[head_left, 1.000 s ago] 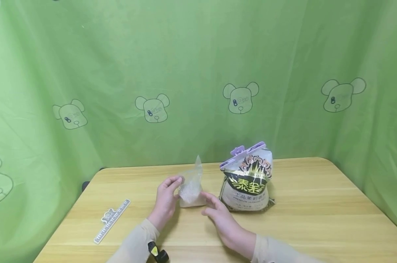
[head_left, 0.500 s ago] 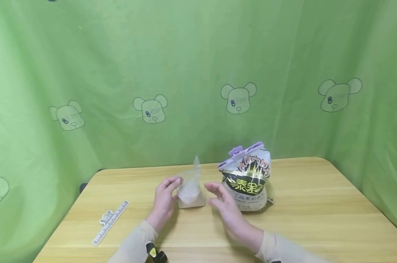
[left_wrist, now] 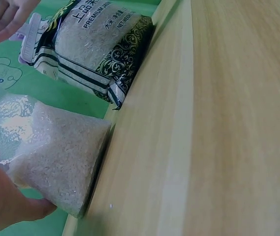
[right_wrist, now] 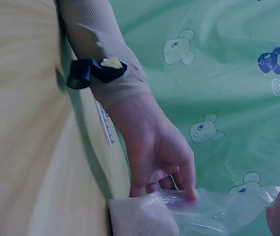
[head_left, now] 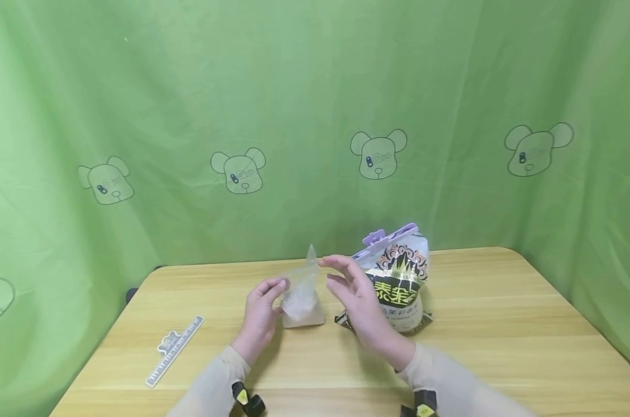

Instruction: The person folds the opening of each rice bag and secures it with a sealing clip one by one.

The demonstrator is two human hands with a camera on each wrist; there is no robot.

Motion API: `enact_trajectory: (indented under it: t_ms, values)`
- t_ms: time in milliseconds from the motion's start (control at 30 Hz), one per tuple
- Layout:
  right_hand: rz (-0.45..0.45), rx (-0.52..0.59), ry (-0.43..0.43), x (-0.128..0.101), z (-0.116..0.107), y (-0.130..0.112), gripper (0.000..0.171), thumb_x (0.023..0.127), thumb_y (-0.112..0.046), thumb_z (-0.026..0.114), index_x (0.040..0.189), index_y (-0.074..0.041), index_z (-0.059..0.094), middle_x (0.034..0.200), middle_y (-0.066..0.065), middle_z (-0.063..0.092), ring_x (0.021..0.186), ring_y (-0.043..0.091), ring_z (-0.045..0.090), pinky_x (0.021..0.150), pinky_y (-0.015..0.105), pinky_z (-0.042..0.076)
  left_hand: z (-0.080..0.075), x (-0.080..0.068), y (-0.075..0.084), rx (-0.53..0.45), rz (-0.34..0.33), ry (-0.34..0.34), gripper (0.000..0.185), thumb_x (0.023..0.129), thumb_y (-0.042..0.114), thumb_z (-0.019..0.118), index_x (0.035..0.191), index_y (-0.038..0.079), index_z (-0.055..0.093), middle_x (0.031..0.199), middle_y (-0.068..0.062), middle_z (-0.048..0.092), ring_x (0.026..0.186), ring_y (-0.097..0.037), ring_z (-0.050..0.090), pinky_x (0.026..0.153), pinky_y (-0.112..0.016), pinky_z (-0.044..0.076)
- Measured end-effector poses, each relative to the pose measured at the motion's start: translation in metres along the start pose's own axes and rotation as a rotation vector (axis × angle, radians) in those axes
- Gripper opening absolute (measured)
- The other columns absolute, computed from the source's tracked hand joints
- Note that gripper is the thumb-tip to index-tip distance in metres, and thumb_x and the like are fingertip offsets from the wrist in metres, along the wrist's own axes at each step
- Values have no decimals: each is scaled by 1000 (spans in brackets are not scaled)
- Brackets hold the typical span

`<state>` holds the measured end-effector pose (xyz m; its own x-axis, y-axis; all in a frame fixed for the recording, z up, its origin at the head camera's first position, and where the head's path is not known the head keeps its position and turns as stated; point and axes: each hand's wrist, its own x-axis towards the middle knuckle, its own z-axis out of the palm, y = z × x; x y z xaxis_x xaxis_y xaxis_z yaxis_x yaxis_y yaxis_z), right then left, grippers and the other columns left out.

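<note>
While it stands upright on the wooden table [head_left: 502, 324], clear rice-filled plastic bag [head_left: 301, 295], top crumpled, left hand [head_left: 259, 317] gripping its side, right hand [head_left: 353, 295] raised beside it, fingers relaxed, holding nothing.

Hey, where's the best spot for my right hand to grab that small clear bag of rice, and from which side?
Probably pinch the empty upper flap of the small clear bag of rice from the right. Rice fills only its bottom, and the top rises in a thin loose peak. The left hand holds its left edge, and the right hand hovers open beside it.
</note>
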<state>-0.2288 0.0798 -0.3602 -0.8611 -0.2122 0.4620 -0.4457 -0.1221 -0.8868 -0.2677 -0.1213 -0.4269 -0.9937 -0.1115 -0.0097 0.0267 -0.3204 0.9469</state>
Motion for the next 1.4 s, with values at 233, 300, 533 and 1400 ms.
enact_trajectory:
  t_ms: [233,300,533,1400]
  values:
    - [-85,-77,36,16,4,5,36,93,3,52,128,-3,53,132,11,58,125,9,50,115,42,35,0,0,1,-6,-7,-6,4,93,12,61,92,14,65,98,9,66,101,-11,57,86,-35,46]
    - [-92,-87,51,20,5,6,35,93,3,53,127,-4,54,133,12,57,128,12,49,115,44,34,0,1,1,-8,-3,-9,3,93,12,62,92,14,65,98,9,66,101,-11,57,87,-36,46]
    - [-96,-71,83,35,10,5,31,93,1,54,124,-2,57,133,14,58,136,28,43,117,48,29,0,4,0,-18,1,-7,8,93,11,62,89,17,64,98,9,66,102,-11,57,89,-38,49]
    - [123,-57,109,33,18,35,30,96,-10,56,126,-7,55,127,11,59,118,25,57,104,37,46,-1,1,-1,15,-3,1,6,93,14,62,89,18,64,99,9,67,101,-11,57,86,-35,47]
